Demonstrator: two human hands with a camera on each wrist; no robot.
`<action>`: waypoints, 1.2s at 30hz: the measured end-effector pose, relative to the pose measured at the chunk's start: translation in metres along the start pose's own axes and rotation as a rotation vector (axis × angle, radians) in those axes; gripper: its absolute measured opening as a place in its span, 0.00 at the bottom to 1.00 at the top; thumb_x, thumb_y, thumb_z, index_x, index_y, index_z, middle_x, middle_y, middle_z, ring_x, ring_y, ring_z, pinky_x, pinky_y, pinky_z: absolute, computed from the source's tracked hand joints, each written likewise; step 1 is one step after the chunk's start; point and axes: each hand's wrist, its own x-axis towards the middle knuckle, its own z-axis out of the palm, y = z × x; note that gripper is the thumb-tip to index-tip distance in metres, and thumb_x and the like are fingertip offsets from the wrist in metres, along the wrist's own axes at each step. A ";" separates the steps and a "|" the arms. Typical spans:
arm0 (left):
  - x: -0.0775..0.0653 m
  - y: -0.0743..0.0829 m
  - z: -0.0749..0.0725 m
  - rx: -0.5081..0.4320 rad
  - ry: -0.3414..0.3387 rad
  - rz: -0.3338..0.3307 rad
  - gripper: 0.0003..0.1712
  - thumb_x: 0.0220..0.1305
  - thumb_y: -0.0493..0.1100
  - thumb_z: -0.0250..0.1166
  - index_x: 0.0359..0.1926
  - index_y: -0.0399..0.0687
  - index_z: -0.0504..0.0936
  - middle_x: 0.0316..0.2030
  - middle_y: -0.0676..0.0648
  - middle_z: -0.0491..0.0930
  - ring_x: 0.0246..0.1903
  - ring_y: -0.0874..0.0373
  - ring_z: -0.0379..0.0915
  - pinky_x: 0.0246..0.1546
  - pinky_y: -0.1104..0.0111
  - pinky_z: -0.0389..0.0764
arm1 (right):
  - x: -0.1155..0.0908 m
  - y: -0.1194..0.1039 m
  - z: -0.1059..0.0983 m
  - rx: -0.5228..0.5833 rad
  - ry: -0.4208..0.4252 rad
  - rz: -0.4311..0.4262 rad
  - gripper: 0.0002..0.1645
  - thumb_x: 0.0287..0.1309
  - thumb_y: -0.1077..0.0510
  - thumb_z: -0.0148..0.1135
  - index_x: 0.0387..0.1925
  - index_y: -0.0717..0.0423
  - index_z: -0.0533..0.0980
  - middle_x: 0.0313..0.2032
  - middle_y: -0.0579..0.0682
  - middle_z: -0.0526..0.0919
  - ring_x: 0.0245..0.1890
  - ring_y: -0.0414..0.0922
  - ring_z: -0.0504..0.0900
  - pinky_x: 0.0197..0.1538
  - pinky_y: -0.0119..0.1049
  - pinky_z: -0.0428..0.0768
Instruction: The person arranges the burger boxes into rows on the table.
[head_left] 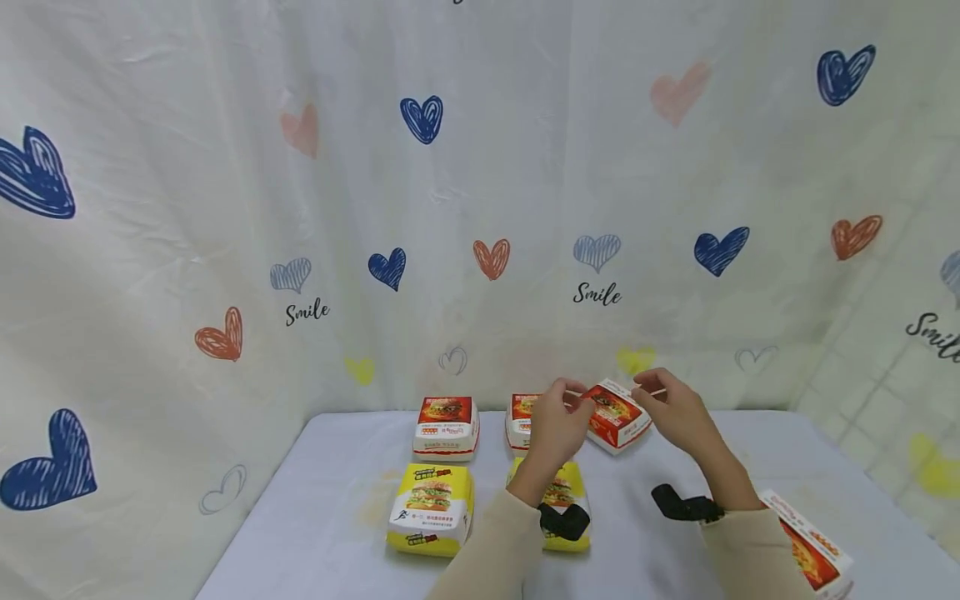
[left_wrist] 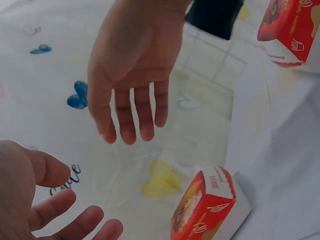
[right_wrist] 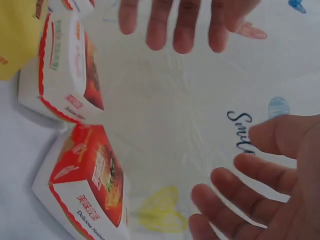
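A red and white burger box (head_left: 617,414) sits at an angle toward the back of the table, between both hands. My left hand (head_left: 557,423) is at its left, and my right hand (head_left: 675,414) is at its right. The wrist views show both hands with relaxed, spread fingers and nothing in them. In the left wrist view the burger box (left_wrist: 205,212) lies apart from the fingertips. From the right wrist, the same box (right_wrist: 90,185) has a corner close to a second red and white box (right_wrist: 65,70). My left hand partly hides that second box in the head view.
At the left stand another red-topped box (head_left: 445,429) and a yellow burger box (head_left: 430,510). A second yellow box (head_left: 567,500) is partly behind my left forearm. One more red box (head_left: 813,550) lies by my right sleeve. A heart-printed curtain (head_left: 525,183) hangs behind the white-covered table (head_left: 315,500).
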 end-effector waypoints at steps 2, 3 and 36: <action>0.004 -0.002 0.011 -0.015 0.001 -0.058 0.09 0.67 0.48 0.67 0.47 0.58 0.82 0.38 0.56 0.79 0.33 0.63 0.73 0.30 0.68 0.76 | 0.014 0.004 -0.004 -0.032 -0.066 0.021 0.29 0.76 0.46 0.51 0.64 0.65 0.68 0.60 0.70 0.75 0.57 0.66 0.77 0.51 0.57 0.82; 0.005 -0.003 0.016 -0.015 0.001 -0.075 0.10 0.67 0.48 0.68 0.47 0.57 0.82 0.38 0.56 0.79 0.33 0.62 0.73 0.30 0.68 0.75 | 0.021 0.007 -0.005 -0.052 -0.095 0.030 0.29 0.76 0.46 0.51 0.63 0.66 0.68 0.60 0.72 0.75 0.58 0.67 0.77 0.51 0.58 0.82; 0.012 -0.041 0.092 0.062 -0.106 -0.369 0.42 0.64 0.43 0.65 0.77 0.46 0.61 0.78 0.33 0.52 0.63 0.39 0.67 0.62 0.43 0.72 | 0.065 0.099 0.027 -0.198 -0.296 0.019 0.32 0.77 0.52 0.48 0.68 0.76 0.61 0.63 0.83 0.66 0.64 0.79 0.67 0.62 0.70 0.69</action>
